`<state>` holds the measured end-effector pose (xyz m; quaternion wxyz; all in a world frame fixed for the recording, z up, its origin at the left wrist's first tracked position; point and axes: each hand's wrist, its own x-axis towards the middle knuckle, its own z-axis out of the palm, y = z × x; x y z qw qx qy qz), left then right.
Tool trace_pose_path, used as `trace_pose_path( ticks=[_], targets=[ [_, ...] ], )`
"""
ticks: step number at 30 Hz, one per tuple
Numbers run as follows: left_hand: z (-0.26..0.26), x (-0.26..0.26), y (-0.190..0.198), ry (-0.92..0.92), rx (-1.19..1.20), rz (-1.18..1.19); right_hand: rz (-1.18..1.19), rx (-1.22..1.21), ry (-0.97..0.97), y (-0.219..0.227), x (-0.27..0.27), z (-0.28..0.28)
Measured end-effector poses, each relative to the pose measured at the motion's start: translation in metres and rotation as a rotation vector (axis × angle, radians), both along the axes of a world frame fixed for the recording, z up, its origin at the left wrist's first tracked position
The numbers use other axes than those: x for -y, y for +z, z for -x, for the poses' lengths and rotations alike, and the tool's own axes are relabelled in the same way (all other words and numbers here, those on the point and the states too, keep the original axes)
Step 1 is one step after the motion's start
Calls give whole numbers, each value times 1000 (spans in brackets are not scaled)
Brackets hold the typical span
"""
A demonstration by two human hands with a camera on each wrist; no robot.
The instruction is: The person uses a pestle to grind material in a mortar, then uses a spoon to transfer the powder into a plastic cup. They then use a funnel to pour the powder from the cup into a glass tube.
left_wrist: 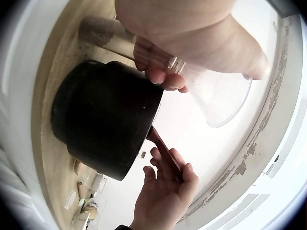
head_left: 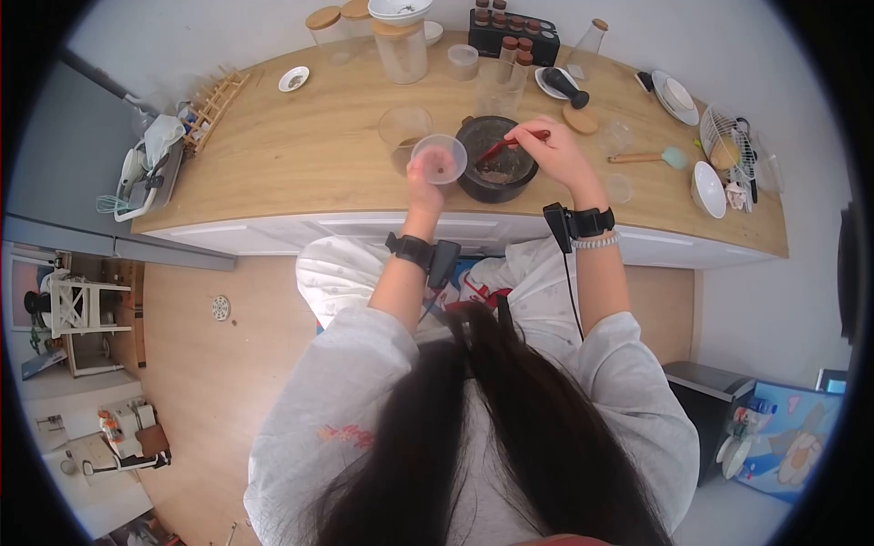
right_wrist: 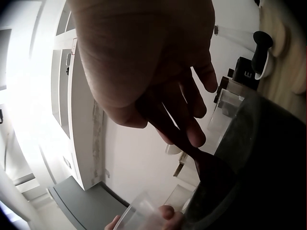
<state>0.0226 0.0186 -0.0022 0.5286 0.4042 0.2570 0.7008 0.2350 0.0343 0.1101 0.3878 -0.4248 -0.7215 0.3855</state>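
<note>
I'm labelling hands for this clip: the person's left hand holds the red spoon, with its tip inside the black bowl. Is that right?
Not quite: the right hand holds the red spoon, as the head view shows. Its tip is indeed inside the black bowl.

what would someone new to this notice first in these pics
Probably the black bowl near the front edge of the wooden counter, where the right hand holds a red spoon in it. Just left of the bowl, the left hand holds a clear cup. Farther back, a black pestle rests on a white dish.
</note>
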Motion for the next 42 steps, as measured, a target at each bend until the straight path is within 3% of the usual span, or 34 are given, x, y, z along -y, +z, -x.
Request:
trace_pose_path(
  ticks=[11, 17, 29, 42],
  targets=[
    [0, 0, 2, -2, 51, -10, 128, 1, 88, 9, 4, -7],
    [-1, -1, 3, 29, -22, 12, 157, -78, 26, 9, 2, -8],
    [-2, -4, -4, 33, -2, 0, -154, 510, 27, 44, 11, 27],
    [-1, -4, -4, 39, -6, 3, -146, 497, 106, 43, 9, 41]
  ],
)
